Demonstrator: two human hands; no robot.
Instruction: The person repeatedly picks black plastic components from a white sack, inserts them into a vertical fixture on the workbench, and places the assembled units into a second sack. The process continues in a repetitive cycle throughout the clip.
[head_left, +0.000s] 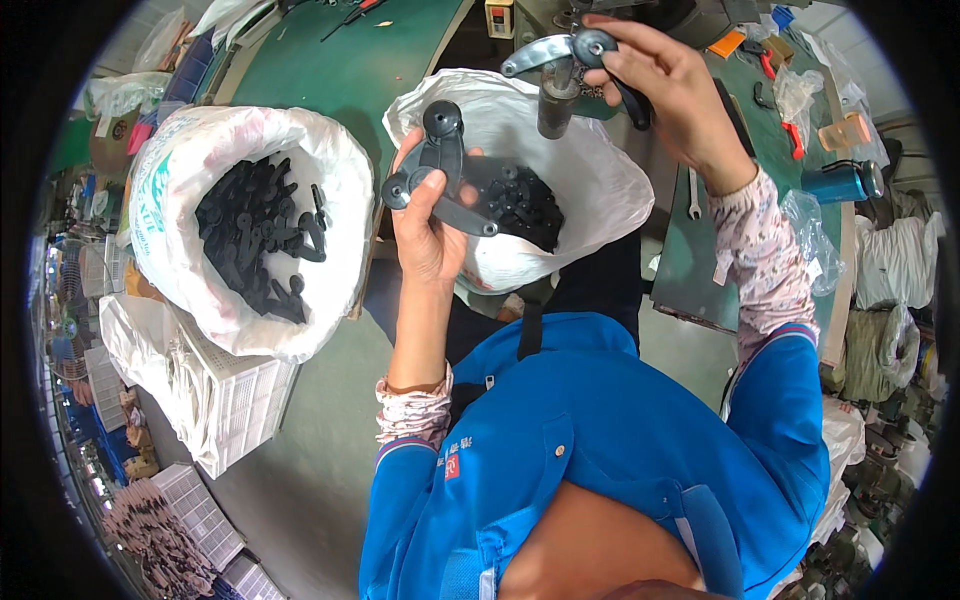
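Note:
Several black lever-shaped parts (447,160) with round, holed hubs are gripped in my left hand (432,240), thumb pressed over them. They are above the near side of an open white bag (605,195), where a heap of small black pieces (525,205) lies. Farther right and higher, my right hand (685,95) pinches another black lever part (593,47) by its round hub. One shiny arm of it points left, while a dark arm hangs down by my fingers. It is beside the dark metal cylinder (557,108) of a machine; whether they touch, I cannot tell.
To the left, a second white bag (345,170) holds many black lever parts (250,230), by a white plastic crate (240,400). A green tabletop (310,70) lies beyond. On the right bench are a wrench (694,195), a red-handled tool (793,140) and a blue bottle (835,182).

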